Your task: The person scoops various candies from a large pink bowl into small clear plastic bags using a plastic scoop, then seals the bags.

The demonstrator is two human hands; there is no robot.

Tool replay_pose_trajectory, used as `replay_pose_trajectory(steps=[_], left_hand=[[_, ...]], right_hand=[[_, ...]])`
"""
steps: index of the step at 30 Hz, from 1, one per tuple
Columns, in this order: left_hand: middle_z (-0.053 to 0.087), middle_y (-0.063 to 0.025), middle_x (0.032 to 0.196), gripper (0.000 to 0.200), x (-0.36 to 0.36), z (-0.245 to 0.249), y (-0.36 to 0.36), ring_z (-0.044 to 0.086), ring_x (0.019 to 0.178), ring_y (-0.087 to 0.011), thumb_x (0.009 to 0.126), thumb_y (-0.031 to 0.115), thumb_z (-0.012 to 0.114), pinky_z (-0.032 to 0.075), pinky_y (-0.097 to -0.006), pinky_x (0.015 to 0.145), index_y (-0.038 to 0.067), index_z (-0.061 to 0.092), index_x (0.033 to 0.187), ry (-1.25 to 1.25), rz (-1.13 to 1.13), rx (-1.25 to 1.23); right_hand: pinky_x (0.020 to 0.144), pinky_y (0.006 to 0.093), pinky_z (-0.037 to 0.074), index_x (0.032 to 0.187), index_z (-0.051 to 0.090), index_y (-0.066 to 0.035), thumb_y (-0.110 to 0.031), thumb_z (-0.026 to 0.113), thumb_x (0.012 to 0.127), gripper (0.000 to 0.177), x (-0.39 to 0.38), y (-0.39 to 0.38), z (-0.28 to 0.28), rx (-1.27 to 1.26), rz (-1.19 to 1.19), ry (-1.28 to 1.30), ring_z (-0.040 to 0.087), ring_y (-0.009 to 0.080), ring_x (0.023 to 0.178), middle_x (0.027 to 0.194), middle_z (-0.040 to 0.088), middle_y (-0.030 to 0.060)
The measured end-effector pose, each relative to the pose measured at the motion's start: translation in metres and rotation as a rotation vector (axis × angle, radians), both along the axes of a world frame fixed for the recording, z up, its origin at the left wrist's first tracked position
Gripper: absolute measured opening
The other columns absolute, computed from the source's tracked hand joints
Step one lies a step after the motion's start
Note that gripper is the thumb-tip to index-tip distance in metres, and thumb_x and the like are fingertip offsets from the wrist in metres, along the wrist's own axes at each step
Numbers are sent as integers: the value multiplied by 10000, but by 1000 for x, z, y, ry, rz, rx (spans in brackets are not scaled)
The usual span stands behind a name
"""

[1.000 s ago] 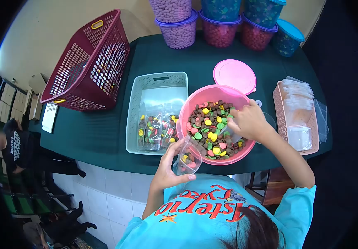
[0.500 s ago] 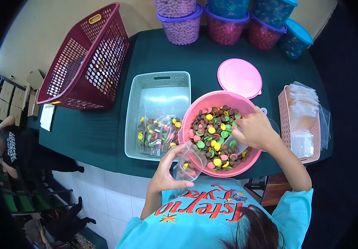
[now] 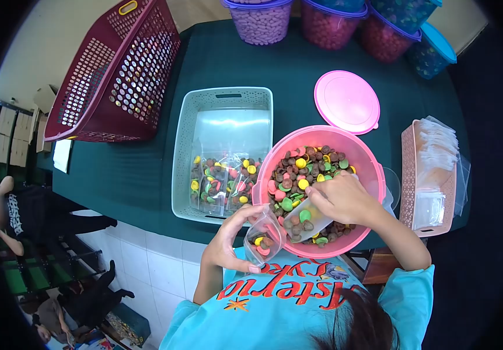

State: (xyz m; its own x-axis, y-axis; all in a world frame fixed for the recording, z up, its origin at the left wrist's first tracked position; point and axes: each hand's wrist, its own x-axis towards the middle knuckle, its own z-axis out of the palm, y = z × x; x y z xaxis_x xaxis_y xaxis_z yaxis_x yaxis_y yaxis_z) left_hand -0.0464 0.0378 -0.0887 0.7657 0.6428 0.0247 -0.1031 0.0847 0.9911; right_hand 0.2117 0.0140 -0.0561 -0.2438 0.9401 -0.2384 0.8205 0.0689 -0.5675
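Observation:
My left hand [image 3: 226, 244] grips a clear plastic bag [image 3: 264, 238] by its side, its mouth spread wide. A few brown, yellow and pink button-shaped candies lie in the bottom of the bag. In my right hand [image 3: 345, 200] is a translucent scoop [image 3: 318, 217], tilted toward the bag's mouth, with brown and green candies on it. The hand's fingers partly cover the scoop's handle. Both are over or beside a round pink tub [image 3: 378, 169], which holds many brown, green, yellow and pink candies [image 3: 315, 160].
Left of the tub, a pale green basket [image 3: 182, 157] contains filled candy bags [image 3: 209, 185]. A pink lid [image 3: 348, 100] lies behind the tub. At right, a pink basket [image 3: 408, 175] holds empty bags [image 3: 436, 143]. A maroon basket [image 3: 111, 99] and lidded candy tubs [image 3: 261, 22] stand farther back.
My right hand has brought the scoop, now loaded with candies, leftward out of the pile to the bag's mouth. My left hand still holds the bag. The view has shifted slightly.

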Motion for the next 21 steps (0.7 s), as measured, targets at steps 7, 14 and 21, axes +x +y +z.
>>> replay_pose_trajectory(steps=[7, 14, 21], left_hand=[[491, -129, 1082, 920, 6, 7, 0, 503, 989, -241, 462, 307, 806, 387, -333, 832, 13, 398, 1232, 14, 20, 141], [498, -135, 1051, 895, 25, 41, -16, 508, 936, -253, 492, 303, 810, 397, -347, 807, 17, 398, 1233, 305, 160, 466], [496, -136, 1029, 898, 41, 43, -34, 500, 948, -261, 513, 300, 805, 401, -345, 813, 5, 378, 1245, 295, 190, 492]], right_hand=[[562, 416, 418, 631, 581, -25, -273, 383, 835, 377, 10, 7, 28, -102, -47, 35, 550, 304, 551, 537, 551, 138], [584, 384, 388, 571, 594, -40, -269, 459, 805, 355, 5, -4, 101, 419, -124, -361, 509, 260, 427, 429, 506, 87], [633, 333, 335, 568, 536, -47, -249, 548, 749, 271, -62, -36, 98, 698, 115, -744, 471, 206, 438, 450, 482, 82]])
